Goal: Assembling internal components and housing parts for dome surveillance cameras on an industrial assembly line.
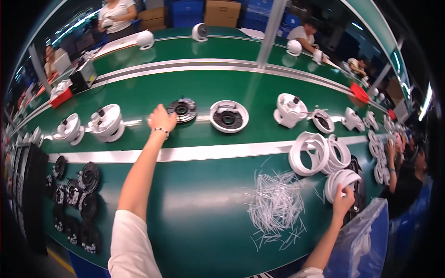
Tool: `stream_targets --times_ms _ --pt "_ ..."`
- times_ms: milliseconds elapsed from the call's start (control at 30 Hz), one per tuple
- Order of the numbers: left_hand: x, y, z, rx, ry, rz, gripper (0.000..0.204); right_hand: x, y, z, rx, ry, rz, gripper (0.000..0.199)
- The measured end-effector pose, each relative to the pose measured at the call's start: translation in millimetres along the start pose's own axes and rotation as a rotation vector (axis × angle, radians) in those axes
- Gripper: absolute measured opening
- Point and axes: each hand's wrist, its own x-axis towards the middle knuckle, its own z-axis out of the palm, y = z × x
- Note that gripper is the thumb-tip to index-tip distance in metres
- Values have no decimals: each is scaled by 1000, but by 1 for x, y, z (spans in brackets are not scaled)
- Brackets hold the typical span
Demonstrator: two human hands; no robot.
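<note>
My left hand [162, 118], with a beaded bracelet at the wrist, reaches over the green conveyor belt. Its curled fingers meet the left edge of a black round part [182, 110] with a central hole. Right of that part, a white round housing [229, 116] lies on the belt with a black piece inside. At the lower right, my right hand [343, 201] is closed on a white plastic ring [337, 183] among stacked rings. More white rings [308, 154] stand just beyond it. The undersides of the fingers on both hands are partly hidden.
Thin clear plastic strips [277, 206] lie heaped on the near table. Several black round parts [89, 177] are grouped at left. White fan-like assemblies [106, 123] line the belt. A plastic-lined blue bin [366, 241] stands at lower right. Other people work across the belt and at right.
</note>
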Motion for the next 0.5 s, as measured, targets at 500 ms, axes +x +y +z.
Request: stream_targets --times_ms 500 --pt "-70 -3 -14 -1438 -332 -295 29 -86 -230 -69 601 -499 -877 10"
